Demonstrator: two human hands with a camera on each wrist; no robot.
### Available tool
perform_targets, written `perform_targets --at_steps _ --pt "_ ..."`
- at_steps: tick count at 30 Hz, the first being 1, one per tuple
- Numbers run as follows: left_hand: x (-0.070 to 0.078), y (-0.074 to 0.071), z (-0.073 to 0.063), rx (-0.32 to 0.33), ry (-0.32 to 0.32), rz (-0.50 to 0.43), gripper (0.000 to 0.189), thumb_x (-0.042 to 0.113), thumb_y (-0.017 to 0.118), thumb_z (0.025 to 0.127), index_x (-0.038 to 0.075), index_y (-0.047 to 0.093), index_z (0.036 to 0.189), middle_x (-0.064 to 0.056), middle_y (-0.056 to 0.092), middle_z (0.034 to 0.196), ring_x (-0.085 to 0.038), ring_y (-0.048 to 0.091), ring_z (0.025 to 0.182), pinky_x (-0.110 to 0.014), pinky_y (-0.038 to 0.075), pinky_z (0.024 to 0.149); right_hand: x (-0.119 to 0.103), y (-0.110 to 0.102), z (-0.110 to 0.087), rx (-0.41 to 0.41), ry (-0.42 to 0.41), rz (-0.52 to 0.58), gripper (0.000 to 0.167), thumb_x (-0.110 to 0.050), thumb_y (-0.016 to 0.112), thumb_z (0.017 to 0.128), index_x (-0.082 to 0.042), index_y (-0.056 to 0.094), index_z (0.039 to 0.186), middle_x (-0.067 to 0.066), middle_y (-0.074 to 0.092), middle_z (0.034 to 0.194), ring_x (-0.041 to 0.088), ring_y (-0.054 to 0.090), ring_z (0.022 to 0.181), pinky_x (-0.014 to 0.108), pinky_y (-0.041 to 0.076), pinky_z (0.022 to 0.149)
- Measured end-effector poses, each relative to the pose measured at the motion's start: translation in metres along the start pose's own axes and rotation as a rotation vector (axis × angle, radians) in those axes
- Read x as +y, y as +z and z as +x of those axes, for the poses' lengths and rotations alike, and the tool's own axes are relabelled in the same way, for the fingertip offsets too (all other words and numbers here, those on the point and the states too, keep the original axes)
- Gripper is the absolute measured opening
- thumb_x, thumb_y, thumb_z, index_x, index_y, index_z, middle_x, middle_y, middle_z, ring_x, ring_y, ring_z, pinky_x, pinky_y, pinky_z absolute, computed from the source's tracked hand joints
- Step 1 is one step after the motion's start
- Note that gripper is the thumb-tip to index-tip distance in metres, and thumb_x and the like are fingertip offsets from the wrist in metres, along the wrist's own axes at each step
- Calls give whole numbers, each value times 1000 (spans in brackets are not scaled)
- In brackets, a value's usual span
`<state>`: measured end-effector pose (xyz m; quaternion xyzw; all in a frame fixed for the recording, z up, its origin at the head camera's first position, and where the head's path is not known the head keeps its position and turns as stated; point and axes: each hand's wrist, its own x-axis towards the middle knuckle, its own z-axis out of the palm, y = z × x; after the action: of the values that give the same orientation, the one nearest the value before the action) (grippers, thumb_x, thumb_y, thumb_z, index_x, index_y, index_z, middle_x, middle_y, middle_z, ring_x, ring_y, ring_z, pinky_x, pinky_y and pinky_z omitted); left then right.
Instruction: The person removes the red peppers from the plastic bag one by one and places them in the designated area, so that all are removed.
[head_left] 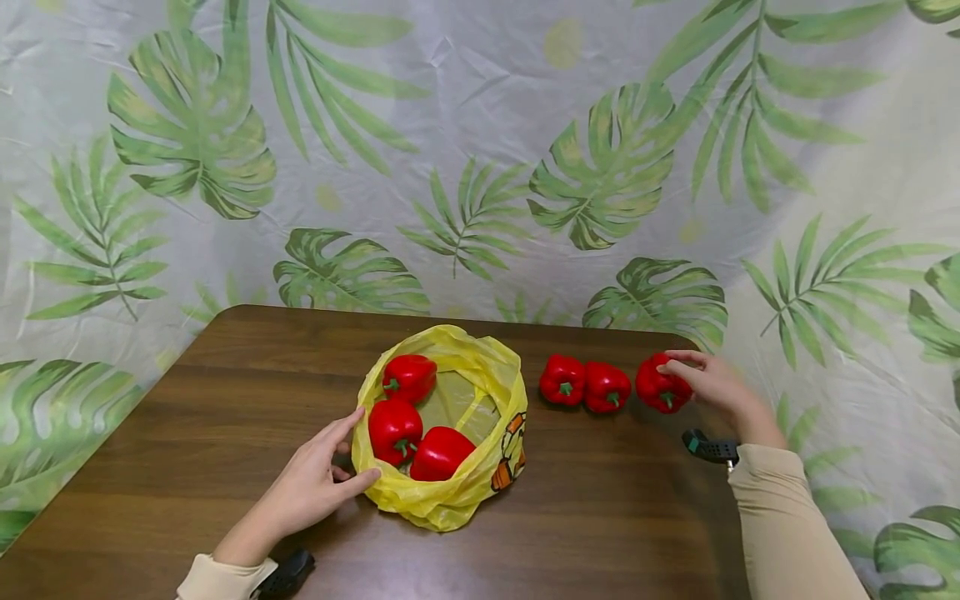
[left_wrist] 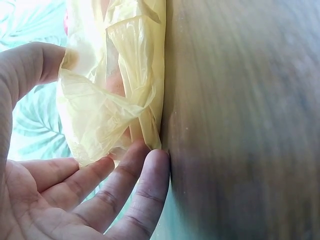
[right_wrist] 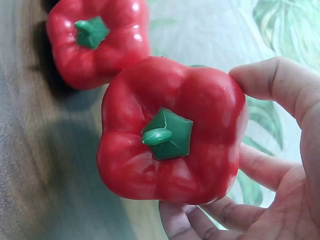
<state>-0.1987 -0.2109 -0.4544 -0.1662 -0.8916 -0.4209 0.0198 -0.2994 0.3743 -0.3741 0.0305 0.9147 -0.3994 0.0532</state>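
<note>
Red pepper (head_left: 660, 387) near the right end of the worktop (head_left: 615, 492) is clamped between thumb and fingers of the right grip (head_left: 716, 387), beside 2 similar peppers (head_left: 562, 379). The left grip (head_left: 311, 483), fingers apart, touches the yellow bag (head_left: 442, 508); 3 peppers (head_left: 442, 454) lie inside.

L hand (head_left: 313, 483) spread; R hand (head_left: 716, 385) curled.

The top edge cuts off the yellow bag (left_wrist: 132, 65) in the left wrist view; a blurred red patch (left_wrist: 65, 22) there may be a pepper. The held pepper (right_wrist: 172, 132) partly hides the right hand (right_wrist: 285, 200).
</note>
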Motion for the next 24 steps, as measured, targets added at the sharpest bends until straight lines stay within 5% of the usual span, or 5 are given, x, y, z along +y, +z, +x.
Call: perform_targets --at_steps 5,12,15,18,24 --pt "1 1 1 -4 2 6 89 35 84 94 1 40 164 -24 52 158 -29 66 113 -19 60 73 4 2 1 -10 18 -1 67 -40 55 110 4 44 159 -17 59 77 7 44 62 27 47 62" --pt "1 3 3 -13 -3 3 89 37 84 94 2 40 164 -23 52 159 -29 66 113 -19 59 73 9 3 2 -36 20 2 64 -36 53 111 5 42 160 -23 58 69 8 40 57 28 42 59" --pt "1 5 4 -20 -7 -3 90 37 84 94 3 40 164 -23 52 158 -29 67 112 -19 59 73 12 2 4 -44 23 -21 64 -35 52 112 6 42 160 -9 73 83 4 53 72 26 48 67" --pt "1 6 5 -26 -4 -3 90 39 84 94 3 40 164 -23 52 159 -29 67 113 -19 59 73 13 2 4 -45 10 -56 63 -33 51 112 9 42 158 18 76 125 15 66 101 27 53 81" --pt "2 3 2 -17 -15 16 89 38 83 95 3 40 164 -25 51 159 -28 68 112 -19 59 72 9 14 16 -62 -20 -95 62 -31 48 111 8 42 159 33 60 148 48 56 137 48 53 106"
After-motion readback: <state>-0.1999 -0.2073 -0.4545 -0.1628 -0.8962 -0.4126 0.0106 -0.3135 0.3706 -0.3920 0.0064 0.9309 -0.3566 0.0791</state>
